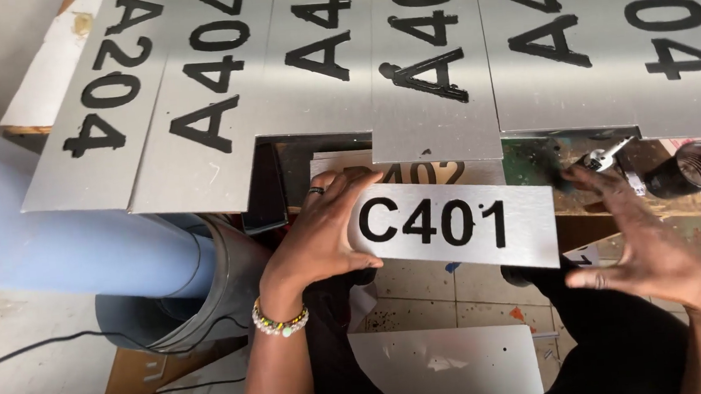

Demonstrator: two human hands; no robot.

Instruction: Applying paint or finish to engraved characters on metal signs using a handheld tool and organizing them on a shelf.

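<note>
The left hand (pixel 316 241) grips the left end of a brushed silver plate (pixel 453 224) bearing black stencilled characters, thumb beneath and fingers curled over the top edge; a dark ring and a beaded bracelet (pixel 280 321) show on that hand and wrist. The right hand (pixel 641 241) is spread open just off the plate's right end, paint-stained, holding nothing; whether its fingertips touch the edge cannot be told. The plate is held level in the air above the person's lap, in front of the workbench edge (pixel 609 202).

Progress, as judged: this plate's lettering appears complete and crisp. A row of similar finished plates (pixel 299 68) lies side by side on the bench above, all already lettered. A further plate (pixel 415 173) sits partly hidden directly behind the held one. An airbrush (pixel 606 156) and a dark cup (pixel 698 168) rest on the bench at right. A blank white sheet (pixel 447 364) lies on the floor below, unmarked. A large grey pipe (pixel 79 243) runs at left.
</note>
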